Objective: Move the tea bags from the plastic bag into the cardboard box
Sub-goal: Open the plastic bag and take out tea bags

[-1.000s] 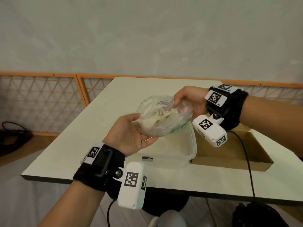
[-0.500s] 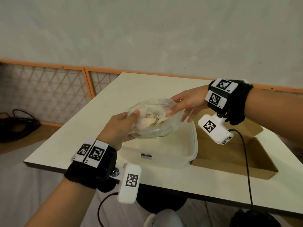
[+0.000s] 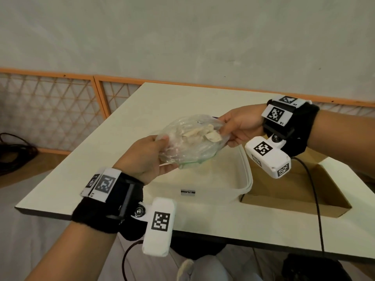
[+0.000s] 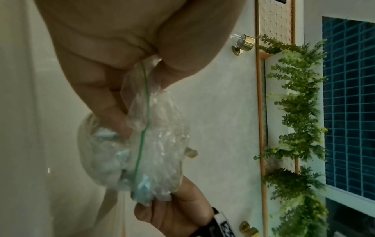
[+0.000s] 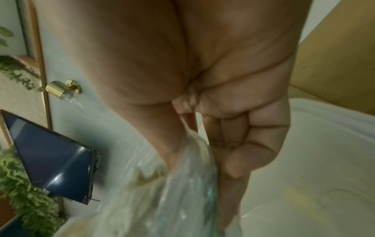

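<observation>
A clear plastic bag (image 3: 189, 145) with a green zip line is held in the air above a translucent tub (image 3: 246, 175), stretched between both hands. Pale tea bags (image 3: 199, 133) show through it. My left hand (image 3: 154, 157) pinches the bag's left end; in the left wrist view the left hand (image 4: 146, 64) grips the bag (image 4: 150, 144) by the green strip. My right hand (image 3: 231, 128) pinches the right end, and the right wrist view shows the right hand (image 5: 194, 131) pinching the plastic (image 5: 182, 192). The open cardboard box (image 3: 332, 191) lies to the right of the tub, apparently empty.
The tub and box sit on a cream table (image 3: 105, 159) whose front edge is near me. A black cable (image 3: 316, 199) runs from my right wrist across the box. An orange lattice fence (image 3: 50, 106) stands behind the table to the left.
Both hands shifted their hold on the bag and drew it out sideways. The right hand went from gripping the bag's top to pinching its right end. The head view came closer.
</observation>
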The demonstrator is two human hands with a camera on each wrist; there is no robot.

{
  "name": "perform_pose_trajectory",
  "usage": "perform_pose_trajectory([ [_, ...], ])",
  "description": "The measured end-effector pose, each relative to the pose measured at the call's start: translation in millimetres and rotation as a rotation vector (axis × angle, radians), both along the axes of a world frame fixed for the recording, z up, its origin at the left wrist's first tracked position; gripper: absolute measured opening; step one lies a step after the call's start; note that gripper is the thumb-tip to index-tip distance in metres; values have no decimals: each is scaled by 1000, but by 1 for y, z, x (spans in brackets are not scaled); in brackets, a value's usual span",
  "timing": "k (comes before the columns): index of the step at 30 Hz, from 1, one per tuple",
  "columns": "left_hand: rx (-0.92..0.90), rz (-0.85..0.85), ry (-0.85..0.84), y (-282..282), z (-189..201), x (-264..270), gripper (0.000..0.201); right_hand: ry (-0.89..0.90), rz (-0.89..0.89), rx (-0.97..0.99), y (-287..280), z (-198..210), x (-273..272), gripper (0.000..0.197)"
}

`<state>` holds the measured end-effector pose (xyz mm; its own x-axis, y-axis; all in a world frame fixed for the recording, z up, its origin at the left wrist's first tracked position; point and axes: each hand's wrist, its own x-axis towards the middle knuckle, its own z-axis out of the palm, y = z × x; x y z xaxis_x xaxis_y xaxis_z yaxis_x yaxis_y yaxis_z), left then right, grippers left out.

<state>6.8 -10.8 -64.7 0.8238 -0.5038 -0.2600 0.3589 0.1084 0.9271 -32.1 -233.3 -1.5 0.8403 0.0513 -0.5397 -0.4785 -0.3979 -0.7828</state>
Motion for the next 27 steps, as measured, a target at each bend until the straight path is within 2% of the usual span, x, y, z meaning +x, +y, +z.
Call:
perform_pose_trajectory([
  [2,32,39,-22,1,0,3,5,-6,-35,21,-2,-6,-1,15],
  [4,70,83,-88,-1,-1,4,13,17,-55,55,-3,-16,-3,12],
  [7,157,60,-173,-3,-2,4,18,5,-93,129,-5,-27,-6,19],
  [9,158,-15,-99,0,2,1,10,-28,-144,216,-6,-31,-8,28],
  [12,90,-194,-10,4,7,-4,30,-74,-187,328,-7,-34,-14,33],
  [14,28,-209,-22,1,10,-7,45,-94,-202,352,-5,-35,-19,29],
  [15,18,-185,-36,-2,10,-7,55,-96,-195,306,-3,-35,-21,25],
  [16,37,-150,-60,-6,9,-6,65,-112,-168,178,-2,-34,-23,21],
  [17,62,-114,-84,-8,8,-6,72,-145,-128,-32,0,-32,-25,19],
  [19,115,-60,-126,-13,5,-8,78,-340,-122,-478,3,-28,-29,33],
  [20,136,-45,-141,-15,2,-9,79,-509,-167,-576,8,-25,-31,40],
  [22,165,-34,-168,-18,-2,-10,77,-740,-183,-536,19,-21,-36,49],
  [25,183,-45,-149,-25,-7,-10,76,-675,14,-597,30,-23,-39,57],
  [27,162,-56,-104,-28,-10,-8,73,-639,24,-633,27,-28,-37,54],
])
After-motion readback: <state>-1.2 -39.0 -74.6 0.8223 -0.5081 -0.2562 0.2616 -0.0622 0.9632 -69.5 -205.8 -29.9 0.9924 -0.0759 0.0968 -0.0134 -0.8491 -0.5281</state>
